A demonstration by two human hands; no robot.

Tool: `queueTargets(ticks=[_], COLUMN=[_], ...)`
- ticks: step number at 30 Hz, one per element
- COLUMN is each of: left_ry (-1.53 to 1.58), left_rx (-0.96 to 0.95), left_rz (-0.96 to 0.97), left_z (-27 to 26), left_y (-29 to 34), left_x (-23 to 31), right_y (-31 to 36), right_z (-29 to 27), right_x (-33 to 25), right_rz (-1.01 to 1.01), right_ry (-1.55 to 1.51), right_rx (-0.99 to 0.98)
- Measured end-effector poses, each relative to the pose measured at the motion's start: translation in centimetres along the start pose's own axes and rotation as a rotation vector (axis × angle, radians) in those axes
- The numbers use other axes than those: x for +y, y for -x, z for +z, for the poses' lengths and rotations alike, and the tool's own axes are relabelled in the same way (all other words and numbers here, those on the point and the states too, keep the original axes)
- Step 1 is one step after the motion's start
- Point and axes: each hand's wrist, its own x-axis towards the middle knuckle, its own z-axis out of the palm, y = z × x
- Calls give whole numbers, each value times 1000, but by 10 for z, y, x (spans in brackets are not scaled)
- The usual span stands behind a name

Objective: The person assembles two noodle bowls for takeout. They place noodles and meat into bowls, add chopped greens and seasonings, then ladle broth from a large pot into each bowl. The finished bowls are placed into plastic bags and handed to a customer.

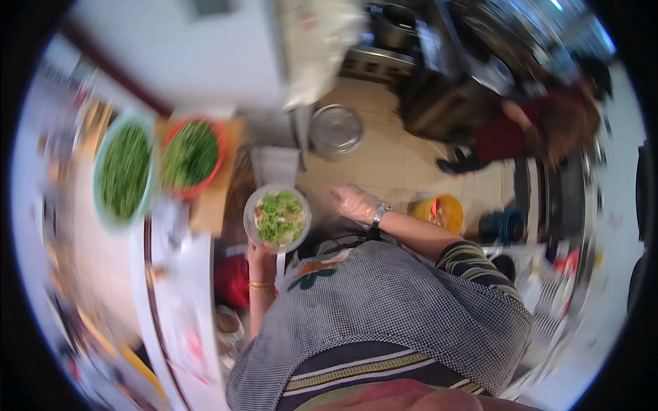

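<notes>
Translucent bowl point(249, 219), one, filled with chopped leafy greens point(281, 218); position: raised before the checked apron point(397, 294), to the right of the red basin point(223, 147). Handling, as judged: keep level, since loose leaves could spill; a one-handed hold at the near side calls for slow movement or a second support beneath. Left grip point(260, 253): closed on the bowl's near edge, bangle point(260, 284) at wrist. Right grip point(356, 203): gloved in clear film, apart from the bowl, nothing visible held; finger opening blurred, cannot tell

Left hand point(260, 254) grips; gloved right hand point(358, 204) hovers apart.
</notes>
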Motion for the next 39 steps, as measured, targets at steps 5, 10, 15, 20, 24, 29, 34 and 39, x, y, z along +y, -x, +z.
queueTargets(ticks=[5, 10, 15, 20, 24, 29, 34, 39], left_ry=[10, -89, -95, -162, -105, -200, -96, -125], left_rx=[-220, -368, -340, -361, -529, -657, -652, -665], left_rz=[-211, -250, -353, -391, -497, -556, -563, -570], left_z=[108, 177, 264, 355, 441, 556, 648, 699], left_y=[-148, -216, -297, -368, -424, -491, -542, -576], left_x=[-61, -90, -142, -195, -242, -275, -308, -321], right_y=[13, 38, 9, -32, -35, -26, -46, -107], right_z=[-120, -187, -314, -454, -561, -688, -796, -907], right_x=[97, 128, 197, 275, 313, 358, 396, 444], right_rz=[332, 492, 606, 541, 463, 417, 656, 464], right_ry=[1, -212, -446, 18, -410, -431, -151, -316], right_rx=[240, 384, 540, 694, 698, 847, 865, 837])
